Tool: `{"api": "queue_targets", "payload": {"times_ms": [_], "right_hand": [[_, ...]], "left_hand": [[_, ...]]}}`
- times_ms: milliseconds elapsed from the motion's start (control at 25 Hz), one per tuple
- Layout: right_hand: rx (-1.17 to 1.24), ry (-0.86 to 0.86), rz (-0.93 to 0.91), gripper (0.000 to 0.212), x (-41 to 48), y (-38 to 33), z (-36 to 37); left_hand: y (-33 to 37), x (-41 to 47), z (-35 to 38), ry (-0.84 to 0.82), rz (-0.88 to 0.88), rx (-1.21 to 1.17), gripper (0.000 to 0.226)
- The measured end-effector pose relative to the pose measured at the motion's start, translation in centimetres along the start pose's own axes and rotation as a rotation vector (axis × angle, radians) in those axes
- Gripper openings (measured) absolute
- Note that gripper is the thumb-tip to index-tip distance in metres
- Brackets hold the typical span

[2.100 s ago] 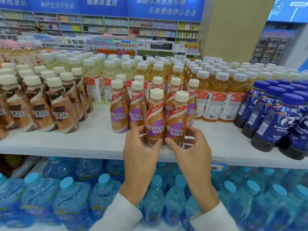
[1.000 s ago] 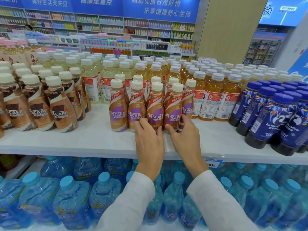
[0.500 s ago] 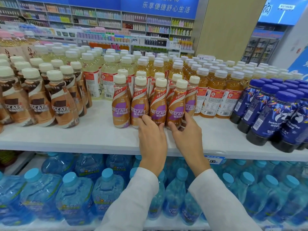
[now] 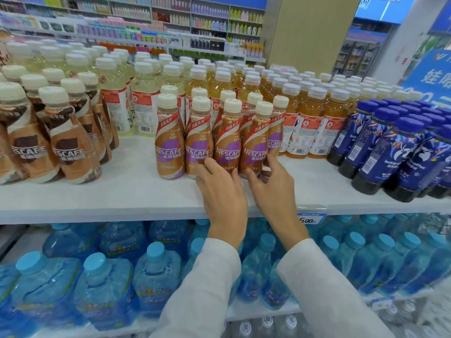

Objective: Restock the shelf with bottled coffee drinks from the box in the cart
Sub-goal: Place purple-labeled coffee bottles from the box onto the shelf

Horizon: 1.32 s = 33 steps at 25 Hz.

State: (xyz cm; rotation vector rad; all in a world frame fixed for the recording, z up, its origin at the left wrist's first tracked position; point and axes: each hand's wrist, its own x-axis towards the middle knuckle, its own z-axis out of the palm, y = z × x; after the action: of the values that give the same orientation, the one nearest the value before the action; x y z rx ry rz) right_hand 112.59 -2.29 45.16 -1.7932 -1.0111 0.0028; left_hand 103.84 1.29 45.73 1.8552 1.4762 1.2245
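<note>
Lower tier: clear blue plastic water bottles with light blue caps, packed in rows, shrink wrap visible on some. Upper tier, rear centre: amber drink bottles with white caps and red-and-white labels; to their left, pale yellow drink bottles with white caps. Right end: dark blue wrapped bottles with blue-purple caps, upright, close together. Blue price tag on the front edge, reads "5.00". Background: beige square pillar, distant stocked store racks, possibly a glass-door cooler, blurred.
</note>
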Motion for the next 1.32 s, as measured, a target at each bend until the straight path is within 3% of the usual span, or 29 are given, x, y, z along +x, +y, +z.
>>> {"api": "queue_targets", "payload": {"times_ms": [200, 400, 520, 760, 920, 1080, 1320], "right_hand": [[-0.010, -0.092, 0.009, 0.051, -4.1, -0.9, -2.5], [0.092, -0.161, 0.027, 0.044, -10.6, -0.3, -6.4], [0.181, -0.199, 0.080, 0.039, -16.0, 0.8, -7.8], [0.309, -0.506, 0.216, 0.034, -28.5, 1.9, -5.1], [0.361, -0.759, 0.274, 0.024, -36.3, -0.1, -1.4], [0.402, -0.956, 0.301, 0.012, -43.3, -3.9, 2.7], [0.343, -1.223, 0.231, 0.015, -54.4, -12.0, 11.6]], "left_hand": [[-0.7, -0.9, -2.0, -0.067, 0.098, -0.046, 0.035], [-2.8, -6.2, -6.9, -0.067, 0.085, -0.157, 0.042], [-6.3, -12.0, -10.8, -0.033, -0.006, -0.186, 0.039], [-15.4, -24.1, -19.8, 0.010, -0.308, -0.174, 0.023], [-20.7, -30.1, -27.2, 0.121, -0.467, -0.167, 0.021], [-25.6, -35.4, -34.9, 0.352, -0.596, -0.166, 0.024], [-32.9, -42.4, -46.9, 0.594, -0.794, -0.193, 0.012]]}}
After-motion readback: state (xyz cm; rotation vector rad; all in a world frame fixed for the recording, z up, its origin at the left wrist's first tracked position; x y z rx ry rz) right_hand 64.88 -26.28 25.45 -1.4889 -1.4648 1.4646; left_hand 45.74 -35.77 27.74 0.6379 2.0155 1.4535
